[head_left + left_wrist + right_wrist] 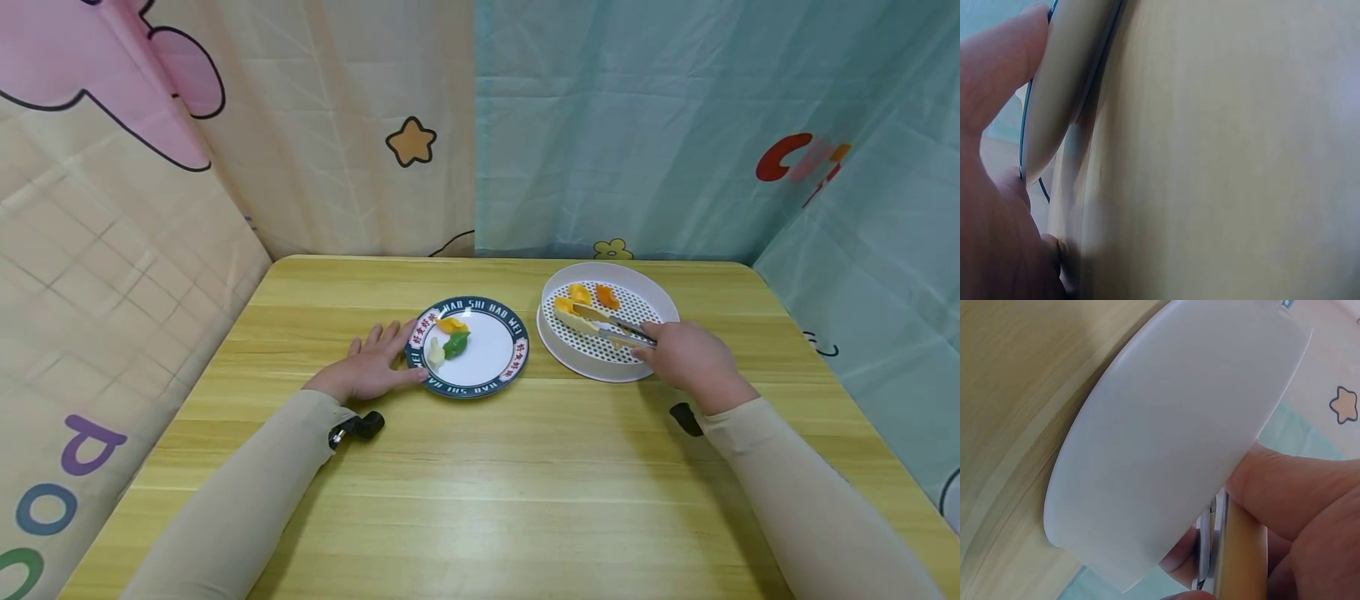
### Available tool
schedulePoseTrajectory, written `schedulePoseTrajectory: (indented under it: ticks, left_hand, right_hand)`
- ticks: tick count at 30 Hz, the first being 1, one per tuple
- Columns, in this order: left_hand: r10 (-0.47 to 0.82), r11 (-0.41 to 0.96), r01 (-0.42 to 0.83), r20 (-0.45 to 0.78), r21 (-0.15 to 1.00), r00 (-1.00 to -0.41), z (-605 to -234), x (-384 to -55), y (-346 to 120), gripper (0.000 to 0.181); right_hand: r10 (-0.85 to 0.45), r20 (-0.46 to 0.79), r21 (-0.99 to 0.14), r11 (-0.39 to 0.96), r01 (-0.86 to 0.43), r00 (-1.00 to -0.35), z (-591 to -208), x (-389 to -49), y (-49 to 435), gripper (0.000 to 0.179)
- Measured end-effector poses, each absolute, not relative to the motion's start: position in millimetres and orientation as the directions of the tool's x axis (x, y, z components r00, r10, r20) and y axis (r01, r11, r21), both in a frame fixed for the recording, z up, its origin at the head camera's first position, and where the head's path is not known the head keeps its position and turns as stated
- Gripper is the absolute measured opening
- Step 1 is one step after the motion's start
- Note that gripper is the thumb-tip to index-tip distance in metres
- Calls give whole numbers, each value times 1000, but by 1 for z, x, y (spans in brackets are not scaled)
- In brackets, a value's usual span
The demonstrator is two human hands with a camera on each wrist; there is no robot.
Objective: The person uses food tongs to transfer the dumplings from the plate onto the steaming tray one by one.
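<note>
"Tongs sit in which hand?"

"The right hand. Its fingers are curled and pinch them, and their long axis slants forward and to the left, into the white perforated steamer tray."

"What lies at the far ends?"

"A yellow dumpling-shaped piece, forward and left of those fingers, near the tray's left wall. Whether the ends squeeze it, I can't tell. A second yellow piece and an orange piece lie on the holed base, just beyond."

"And the left hand?"

"Fingers spread, thumb touching the rim of the round plate, which carries a golden-yellow piece, a green piece and a white piece."

"How do plate and tray stand?"

"Side by side on the wooden surface, just apart, plate to the left. For the piece at the tongs, the right hand is clearly nearer; the plate lies between it and the left hand."
</note>
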State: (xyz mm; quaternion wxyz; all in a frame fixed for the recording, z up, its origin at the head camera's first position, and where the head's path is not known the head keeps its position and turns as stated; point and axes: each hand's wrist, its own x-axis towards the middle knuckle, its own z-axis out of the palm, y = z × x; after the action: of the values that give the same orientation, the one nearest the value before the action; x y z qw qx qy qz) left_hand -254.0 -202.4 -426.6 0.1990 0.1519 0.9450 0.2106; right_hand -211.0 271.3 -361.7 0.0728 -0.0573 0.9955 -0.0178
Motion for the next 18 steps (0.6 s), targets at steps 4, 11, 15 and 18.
schedulePoseTrajectory:
  ticks: [4, 11, 15, 18]
  left_hand:
    - [378, 862, 213, -302, 461, -875, -425, -253, -203, 110]
    - [385, 861, 228, -288, 455, -877, -424, -251, -203, 108]
    - [381, 860, 223, -289, 458, -878, -425, -252, -203, 109]
    - [380, 862, 220, -296, 457, -876, -425, -252, -203, 109]
  right_hand:
    - [-122, -136, -42, 992, -118, -983, -362, -211, 272, 62]
    - [-132, -125, -50, 991, -127, -983, -361, -210, 272, 62]
    - [-125, -120, -59, 991, -119, -985, -360, -211, 273, 65]
    - [-119, -115, -67, 992, -112, -986, -360, -211, 275, 68]
